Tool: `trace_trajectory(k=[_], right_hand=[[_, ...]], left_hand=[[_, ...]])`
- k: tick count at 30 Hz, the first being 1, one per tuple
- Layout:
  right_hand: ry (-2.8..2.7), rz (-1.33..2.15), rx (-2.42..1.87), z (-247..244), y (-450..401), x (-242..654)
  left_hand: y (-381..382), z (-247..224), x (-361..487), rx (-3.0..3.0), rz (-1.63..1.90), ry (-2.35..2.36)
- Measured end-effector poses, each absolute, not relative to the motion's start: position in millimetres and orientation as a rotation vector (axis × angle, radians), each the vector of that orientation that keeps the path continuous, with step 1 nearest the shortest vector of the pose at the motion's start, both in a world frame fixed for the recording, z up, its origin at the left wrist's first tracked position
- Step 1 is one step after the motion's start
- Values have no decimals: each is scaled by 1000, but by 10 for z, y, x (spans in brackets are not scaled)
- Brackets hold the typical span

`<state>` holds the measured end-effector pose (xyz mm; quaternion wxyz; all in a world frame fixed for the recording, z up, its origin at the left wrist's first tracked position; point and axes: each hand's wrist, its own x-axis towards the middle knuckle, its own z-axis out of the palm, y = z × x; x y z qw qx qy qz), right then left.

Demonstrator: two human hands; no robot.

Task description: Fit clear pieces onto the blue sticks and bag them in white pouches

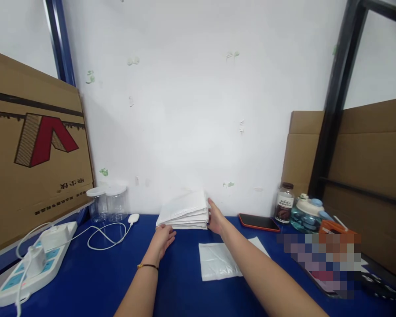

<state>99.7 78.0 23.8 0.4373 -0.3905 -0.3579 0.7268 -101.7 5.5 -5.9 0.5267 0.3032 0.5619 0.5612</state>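
Observation:
A stack of white plastic mailers (185, 209) lies on the blue table against the wall, its layers slightly uneven and its top sloping up to the right. At its front left corner is my left hand (163, 237), fingers curled in against the lower edge. My right hand (215, 216) grips the stack's right end, thumb up along the side and the other fingers partly hidden behind it. A single white mailer (218, 262) lies flat nearer to me, partly covered by my right forearm.
On the left are a power strip (61, 253) with plugs, a white cable (100, 229), two clear jars (116, 204) and a large cardboard box (36, 176). To the right are a phone (259, 221), a brown-capped bottle (284, 204), a teal jug (305, 218) and blurred items.

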Motion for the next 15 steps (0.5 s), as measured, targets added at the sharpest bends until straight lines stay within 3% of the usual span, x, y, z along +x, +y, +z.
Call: trace_trajectory(k=[8,11,15], right_hand=[[-956,1886,-881,187,805,282],[-1109,1741,-1013,254,720,331],[-1682,1333,-1116,467,386,1052]], left_hand=[[176,11,-1215,502,1627,1605],[172,15,-1237,415,1694,1494],[187,4,-1217,273,1818,1426]])
